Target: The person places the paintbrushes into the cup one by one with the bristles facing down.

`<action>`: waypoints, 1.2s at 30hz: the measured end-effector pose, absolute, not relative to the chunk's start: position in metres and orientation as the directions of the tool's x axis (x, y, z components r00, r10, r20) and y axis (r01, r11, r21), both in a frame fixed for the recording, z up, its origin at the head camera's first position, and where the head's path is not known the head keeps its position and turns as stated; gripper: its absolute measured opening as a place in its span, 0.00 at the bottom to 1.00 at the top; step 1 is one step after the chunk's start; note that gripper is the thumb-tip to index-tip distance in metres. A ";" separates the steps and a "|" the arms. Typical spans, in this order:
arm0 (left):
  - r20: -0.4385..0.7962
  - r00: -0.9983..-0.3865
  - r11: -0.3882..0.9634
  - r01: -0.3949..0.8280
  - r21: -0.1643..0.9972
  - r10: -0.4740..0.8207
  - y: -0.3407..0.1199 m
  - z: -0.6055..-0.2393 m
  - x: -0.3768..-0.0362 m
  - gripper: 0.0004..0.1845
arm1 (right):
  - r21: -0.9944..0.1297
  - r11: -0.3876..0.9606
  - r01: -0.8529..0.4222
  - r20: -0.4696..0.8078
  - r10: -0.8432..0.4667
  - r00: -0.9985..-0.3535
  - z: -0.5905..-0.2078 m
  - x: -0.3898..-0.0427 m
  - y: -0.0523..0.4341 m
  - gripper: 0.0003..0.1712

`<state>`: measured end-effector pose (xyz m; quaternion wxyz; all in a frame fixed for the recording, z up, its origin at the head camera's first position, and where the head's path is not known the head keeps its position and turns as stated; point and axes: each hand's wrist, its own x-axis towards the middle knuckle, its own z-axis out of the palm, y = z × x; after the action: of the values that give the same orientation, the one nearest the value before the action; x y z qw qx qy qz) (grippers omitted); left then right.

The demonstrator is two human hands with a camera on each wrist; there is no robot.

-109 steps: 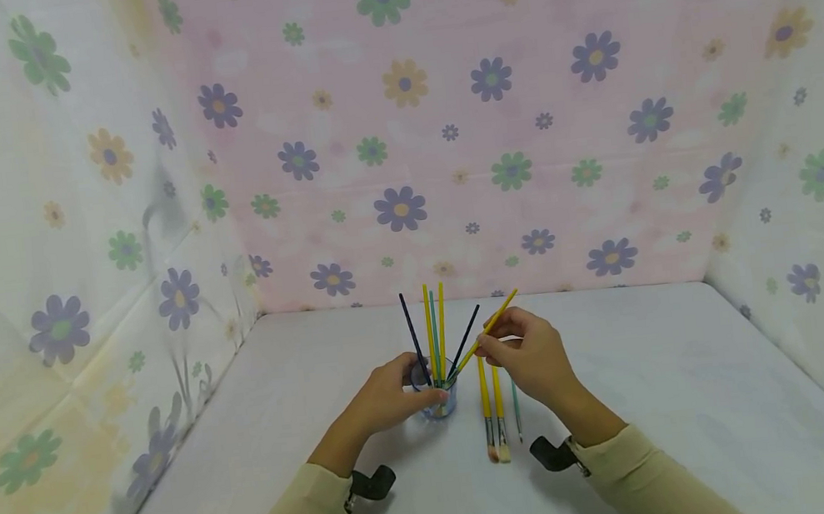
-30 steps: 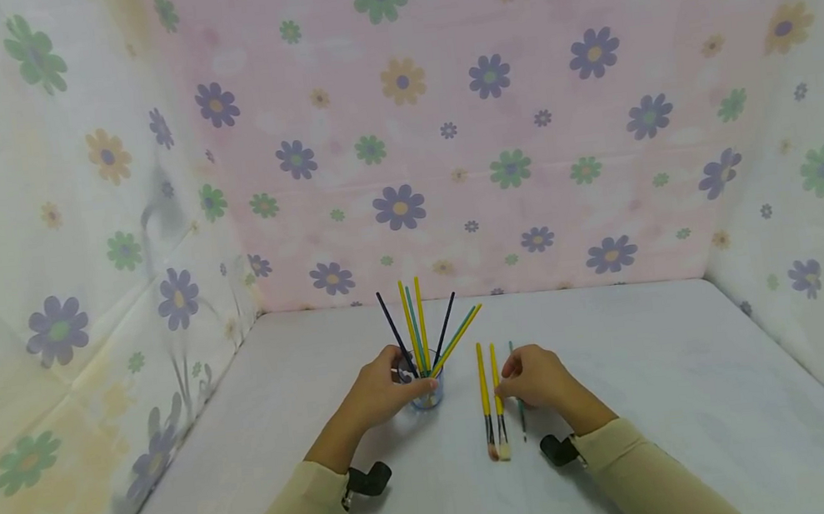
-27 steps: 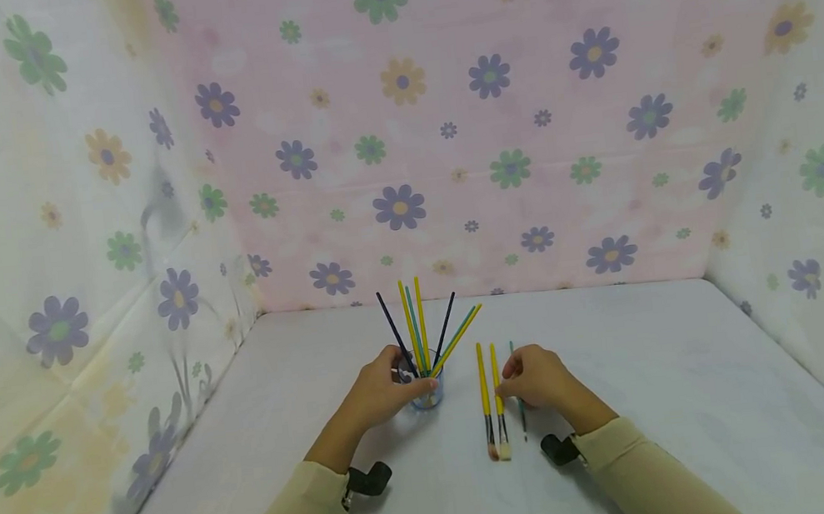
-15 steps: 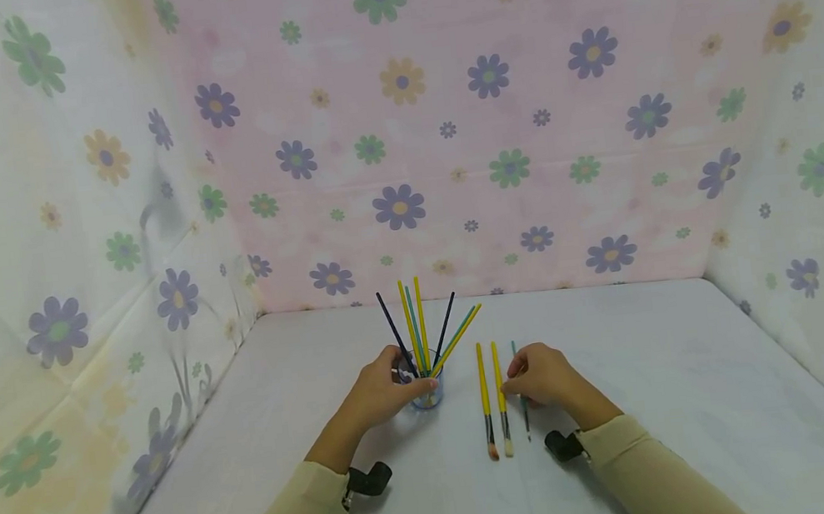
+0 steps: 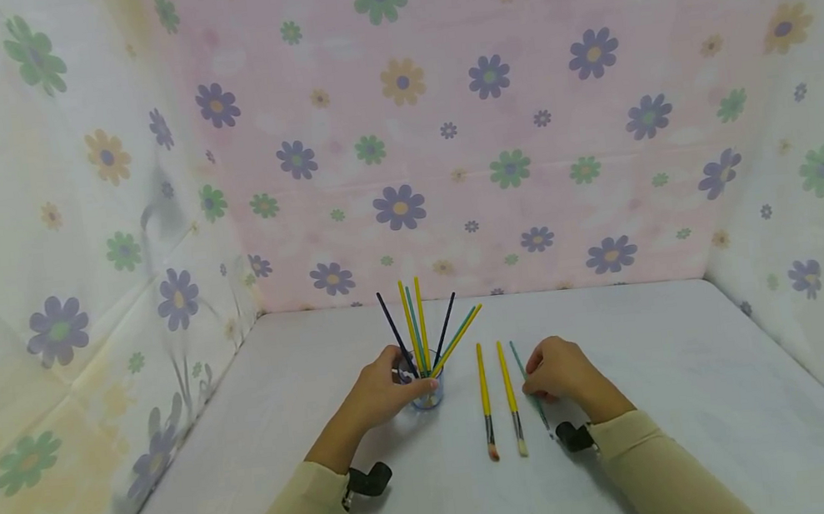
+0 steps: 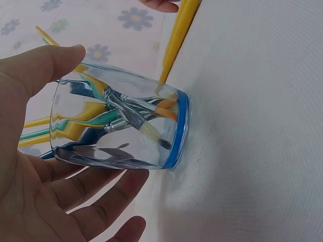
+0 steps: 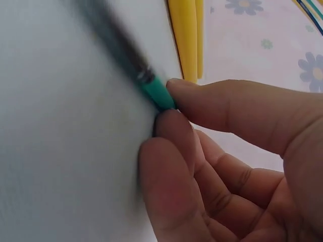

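Observation:
A clear glass (image 6: 113, 156) with a blue base band stands on the white table, holding several paintbrushes bristle-down: yellow, teal and dark-blue handles fan out above its rim. My left hand (image 5: 381, 392) grips it from the left, thumb on the near side and fingers round the far side. Right of the glass, my right hand (image 5: 565, 371) pinches a thin teal paintbrush (image 7: 159, 94) between thumb and index finger, low over the cloth; its bristles point toward me. Between the hands lie two yellow paintbrushes, one (image 5: 483, 379) with brownish bristles and another (image 5: 508, 381) with pale bristles.
A white cloth (image 5: 696, 378) covers the table. Behind it hangs a pink flowered curtain (image 5: 573, 215), with pale flowered sheets at the left and right sides. A black wrist camera (image 5: 370, 479) sits on the left wrist and a similar one (image 5: 572, 436) on the right.
The yellow brush held earlier now leans in the glass. My right hand has since gone to the teal brush and shifted it right, tilting it; the pale-bristled yellow brush also moved right. Left hand still grips.

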<state>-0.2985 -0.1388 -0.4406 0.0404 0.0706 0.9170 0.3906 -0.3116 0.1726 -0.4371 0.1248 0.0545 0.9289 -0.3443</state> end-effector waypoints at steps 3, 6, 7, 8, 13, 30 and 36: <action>-0.018 -0.987 0.687 0.099 0.720 0.161 -0.139 -0.441 -0.298 0.38 | -0.621 0.759 0.196 -0.282 0.017 -0.959 -0.435 -0.313 0.176 0.13; -0.017 -0.986 0.688 0.101 0.719 0.163 -0.139 -0.441 -0.298 0.38 | -0.623 0.757 0.199 -0.282 0.019 -0.959 -0.434 -0.312 0.178 0.12; -0.017 -0.986 0.687 0.102 0.719 0.164 -0.139 -0.441 -0.298 0.37 | -0.621 0.758 0.199 -0.283 0.020 -0.959 -0.433 -0.311 0.178 0.12; -0.016 -0.986 0.686 0.104 0.720 0.166 -0.139 -0.441 -0.298 0.37 | -0.620 0.759 0.198 -0.281 0.020 -0.959 -0.433 -0.311 0.179 0.11; -0.017 -0.986 0.685 0.104 0.721 0.167 -0.139 -0.440 -0.298 0.37 | -0.614 0.758 0.222 -0.302 0.034 -0.953 -0.433 -0.312 0.178 0.12; -0.016 -0.986 0.684 0.104 0.722 0.167 -0.140 -0.442 -0.299 0.38 | -0.683 0.698 0.215 -0.294 0.007 -0.956 -0.437 -0.309 0.173 0.13; -0.013 -0.986 0.687 0.108 0.718 0.168 -0.139 -0.442 -0.299 0.38 | -0.709 0.676 0.199 -0.281 -0.012 -0.960 -0.436 -0.309 0.171 0.13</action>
<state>-0.2990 -0.1389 -0.4421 0.0388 0.0753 0.9176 0.3883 -0.3086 0.1714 -0.4361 0.1323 0.0515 0.9059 -0.3990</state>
